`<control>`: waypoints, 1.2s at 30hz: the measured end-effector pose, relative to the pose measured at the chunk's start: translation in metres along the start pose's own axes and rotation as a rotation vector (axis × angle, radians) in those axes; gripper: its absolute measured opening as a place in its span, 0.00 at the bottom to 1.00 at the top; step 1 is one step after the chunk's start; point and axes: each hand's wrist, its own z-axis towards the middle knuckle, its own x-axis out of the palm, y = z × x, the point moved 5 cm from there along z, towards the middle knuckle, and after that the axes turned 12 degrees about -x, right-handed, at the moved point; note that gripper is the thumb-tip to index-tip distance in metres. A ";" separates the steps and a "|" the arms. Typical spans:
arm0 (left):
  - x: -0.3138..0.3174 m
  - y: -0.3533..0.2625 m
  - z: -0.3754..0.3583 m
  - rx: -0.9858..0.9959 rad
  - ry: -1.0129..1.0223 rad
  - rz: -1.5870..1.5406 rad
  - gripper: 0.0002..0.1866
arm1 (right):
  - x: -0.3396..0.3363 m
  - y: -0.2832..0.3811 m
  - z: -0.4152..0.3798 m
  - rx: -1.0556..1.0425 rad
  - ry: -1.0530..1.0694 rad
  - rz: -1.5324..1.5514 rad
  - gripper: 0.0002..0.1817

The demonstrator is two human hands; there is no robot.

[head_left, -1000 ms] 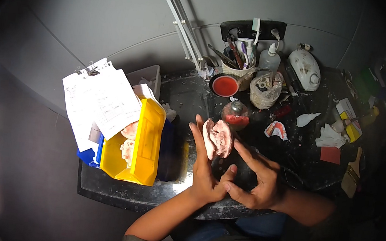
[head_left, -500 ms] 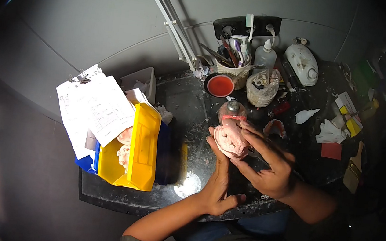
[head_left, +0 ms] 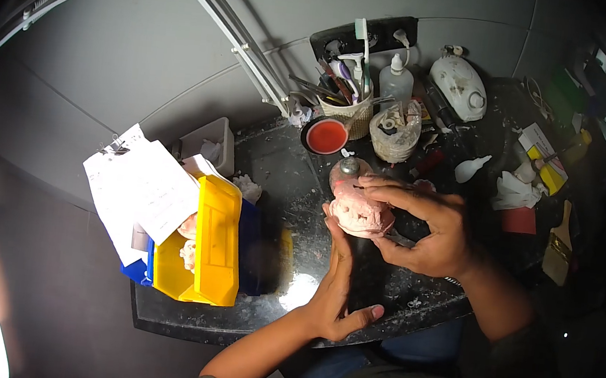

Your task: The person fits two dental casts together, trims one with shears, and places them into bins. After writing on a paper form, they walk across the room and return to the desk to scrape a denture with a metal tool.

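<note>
Near the centre of the frame, slightly right, the pink dental cast (head_left: 361, 213) is sitting between the 2 hands above the dark, speckled worktop (head_left: 282, 179). The left hand (head_left: 337, 288) is reaching up from the lower middle with its fingers straight and its thumb spread wide, the fingertips pressing the cast's left and lower side; it is supporting the cast rather than closing around it. The right hand (head_left: 428, 228) is coming in from the right, curled over the cast, its fingers lying across the top and its thumb meeting the underside, so it is pinching the cast. Just behind the cast, a round glass flask (head_left: 349, 170) is standing, with a red dish (head_left: 325, 135) above it. At the left of the frame, a yellow bin (head_left: 217, 243) is holding more pale casts under clipped papers (head_left: 139, 186).
</note>
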 end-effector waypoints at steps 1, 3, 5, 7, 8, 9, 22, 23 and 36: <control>0.002 0.000 0.000 0.002 -0.004 -0.041 0.69 | 0.000 0.000 0.000 0.006 -0.006 0.000 0.29; 0.003 0.001 0.000 0.000 0.001 -0.082 0.69 | -0.001 0.002 0.000 -0.009 -0.003 0.009 0.29; 0.003 -0.001 0.000 0.033 0.007 -0.078 0.69 | -0.002 0.003 -0.001 -0.013 -0.002 0.006 0.29; 0.005 -0.009 0.002 0.062 0.016 -0.137 0.69 | -0.004 0.006 0.001 -0.013 0.018 0.011 0.29; 0.005 -0.013 0.003 0.098 0.015 -0.194 0.69 | -0.005 0.007 0.001 -0.013 0.010 0.012 0.29; 0.005 -0.010 -0.001 0.073 -0.041 -0.184 0.69 | -0.006 0.008 0.002 0.001 0.000 0.041 0.29; -0.027 -0.007 -0.011 0.193 -0.473 0.032 0.39 | 0.010 0.010 -0.005 0.030 0.199 0.325 0.32; -0.030 -0.010 -0.013 0.194 -0.480 0.065 0.37 | 0.012 0.012 -0.006 0.039 0.192 0.323 0.32; -0.142 -0.105 -0.126 0.167 -1.334 0.530 0.26 | 0.017 0.031 -0.006 0.005 0.224 0.233 0.19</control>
